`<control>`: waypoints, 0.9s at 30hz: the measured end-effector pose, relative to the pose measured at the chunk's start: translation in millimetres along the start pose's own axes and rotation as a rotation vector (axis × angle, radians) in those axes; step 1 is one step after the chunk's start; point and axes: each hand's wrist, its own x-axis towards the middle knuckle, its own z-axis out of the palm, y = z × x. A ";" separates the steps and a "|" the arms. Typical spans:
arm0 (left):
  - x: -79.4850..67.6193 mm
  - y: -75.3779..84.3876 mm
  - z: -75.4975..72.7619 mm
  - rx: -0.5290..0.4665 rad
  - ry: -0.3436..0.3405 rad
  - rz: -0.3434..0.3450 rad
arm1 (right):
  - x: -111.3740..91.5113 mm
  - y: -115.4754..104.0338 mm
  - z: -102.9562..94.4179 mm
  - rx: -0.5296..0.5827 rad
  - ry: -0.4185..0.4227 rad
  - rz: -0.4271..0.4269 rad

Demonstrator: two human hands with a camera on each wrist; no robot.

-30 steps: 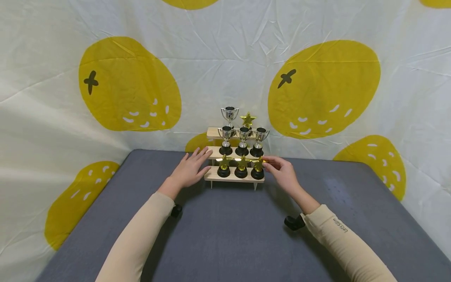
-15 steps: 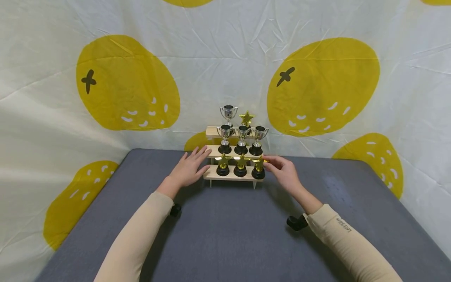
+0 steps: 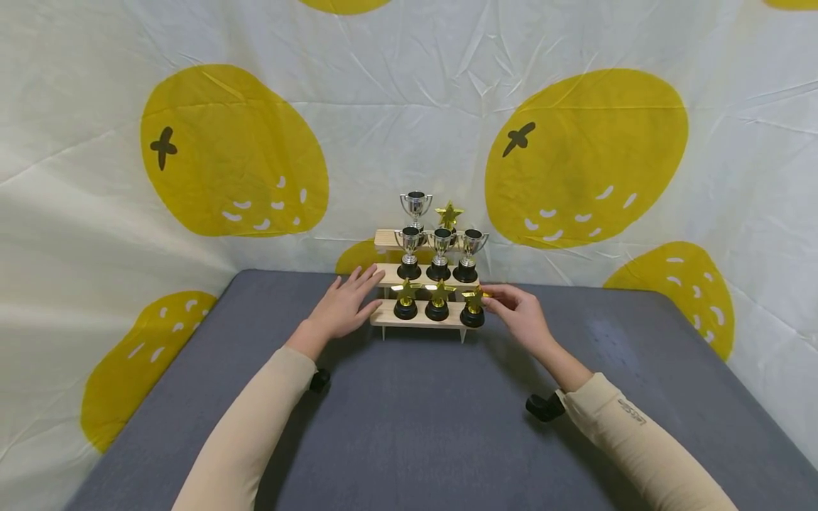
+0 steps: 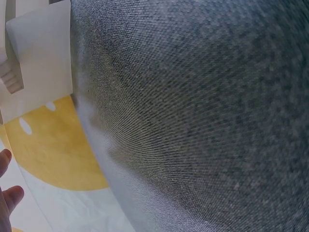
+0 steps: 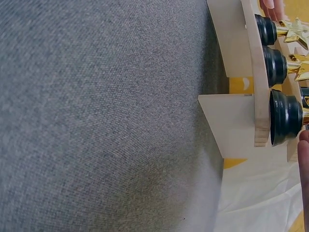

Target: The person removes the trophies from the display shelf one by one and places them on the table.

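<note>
A three-tier wooden display stand (image 3: 422, 323) stands on the grey table. Its bottom step bears a row of gold star trophies with black bases, among them a left one (image 3: 405, 301) and a middle one (image 3: 437, 301). My right hand (image 3: 520, 319) pinches the rightmost gold star trophy (image 3: 473, 312), whose base reaches slightly past the step's right end; in the right wrist view that black base (image 5: 286, 117) is close against the step. My left hand (image 3: 341, 305) touches the stand's left side with its fingers spread and extended. In the left wrist view, only fingertips (image 4: 13, 195) show.
Silver cup trophies (image 3: 439, 248) fill the middle step. The top step holds another silver cup (image 3: 416, 206) and a gold star trophy (image 3: 449, 214). Behind the grey table (image 3: 409, 426) hangs a white cloth (image 3: 396, 85) with yellow fruit prints.
The rightmost star trophy has shifted a little to the right along the bottom step, with my right hand moving along with it. My left hand stays at the stand's left side.
</note>
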 end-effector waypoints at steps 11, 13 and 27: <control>0.2 -0.4 1.0 0.006 0.005 0.001 | -0.6 5.4 -5.0 -0.039 0.006 0.017; -0.6 -0.3 1.5 0.005 0.005 0.001 | -0.3 6.2 -6.2 -0.044 0.010 0.018; -0.8 0.1 1.7 -0.001 0.020 0.008 | 1.0 10.8 -21.0 -0.041 0.045 0.016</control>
